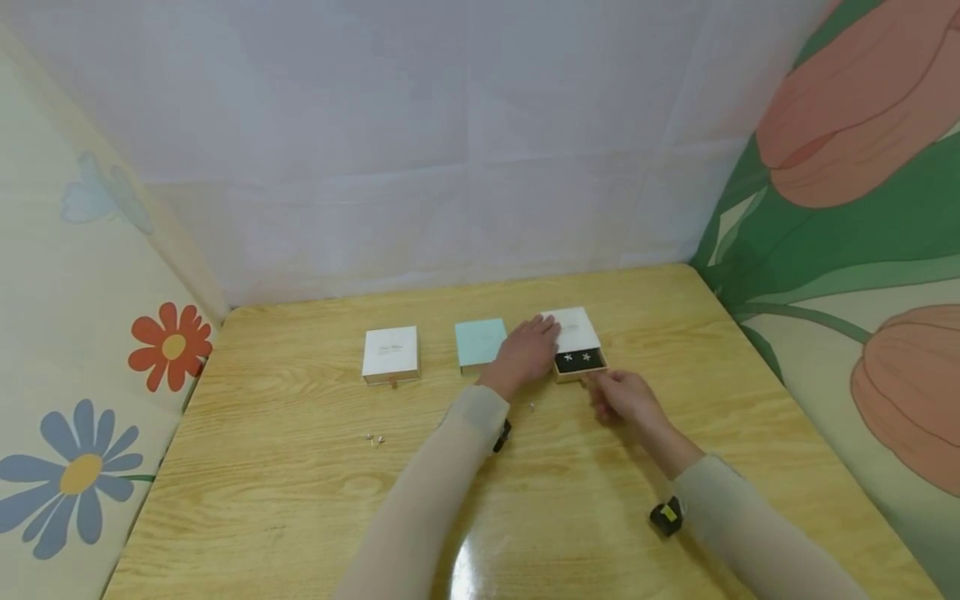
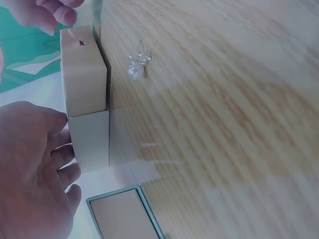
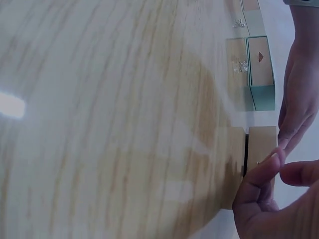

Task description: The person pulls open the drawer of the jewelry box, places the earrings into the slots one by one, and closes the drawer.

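A white drawer-style jewelry box stands at the right of the row, its drawer partly out. Two star- or flower-shaped stud earrings sit on the drawer's black lining. My left hand rests on the top and left edge of the white sleeve. At the drawer front, my right hand pinches the small pull tab with thumb and curled fingers. A pearl earring with a sparkling crown lies on the table near this box.
A teal box stands just left of my left hand. Farther left is another white box, closed. Small earrings lie on the wooden table in front of it. White cloth hangs behind the table.
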`<state>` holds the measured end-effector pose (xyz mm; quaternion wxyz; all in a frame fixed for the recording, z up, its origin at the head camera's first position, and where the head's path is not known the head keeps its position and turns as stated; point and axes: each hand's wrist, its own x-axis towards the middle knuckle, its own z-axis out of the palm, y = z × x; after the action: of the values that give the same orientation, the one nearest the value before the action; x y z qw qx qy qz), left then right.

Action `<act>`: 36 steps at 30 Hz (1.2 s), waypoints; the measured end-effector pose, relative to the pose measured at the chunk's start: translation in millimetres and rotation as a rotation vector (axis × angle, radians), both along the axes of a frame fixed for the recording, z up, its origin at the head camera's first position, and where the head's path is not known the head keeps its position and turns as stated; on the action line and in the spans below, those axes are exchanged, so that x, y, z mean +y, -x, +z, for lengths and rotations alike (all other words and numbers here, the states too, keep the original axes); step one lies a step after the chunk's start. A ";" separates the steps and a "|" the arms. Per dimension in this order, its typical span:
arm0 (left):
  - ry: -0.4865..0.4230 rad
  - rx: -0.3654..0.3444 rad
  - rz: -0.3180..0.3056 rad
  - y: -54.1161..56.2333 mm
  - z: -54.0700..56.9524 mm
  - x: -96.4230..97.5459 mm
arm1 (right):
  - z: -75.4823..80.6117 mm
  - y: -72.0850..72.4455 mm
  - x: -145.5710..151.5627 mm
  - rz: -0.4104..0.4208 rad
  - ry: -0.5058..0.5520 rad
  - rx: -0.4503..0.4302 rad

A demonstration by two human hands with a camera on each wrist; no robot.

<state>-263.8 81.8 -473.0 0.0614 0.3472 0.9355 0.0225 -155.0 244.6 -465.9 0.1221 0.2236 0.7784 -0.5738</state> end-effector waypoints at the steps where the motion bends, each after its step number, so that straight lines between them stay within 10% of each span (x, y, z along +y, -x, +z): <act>1: -0.003 -0.001 -0.001 0.1 0.2 0.0 | -0.9 -0.1 -0.6 -0.007 0.029 -0.002; 36: 0.034 0.010 -0.006 -0.7 2.4 0.7 | -14.8 8.6 -11.8 -0.084 0.206 -0.010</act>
<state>-263.1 82.4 -470.6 0.0628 0.3492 0.9349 0.0048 -163.6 232.8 -480.7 0.1241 0.2451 0.7045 -0.6543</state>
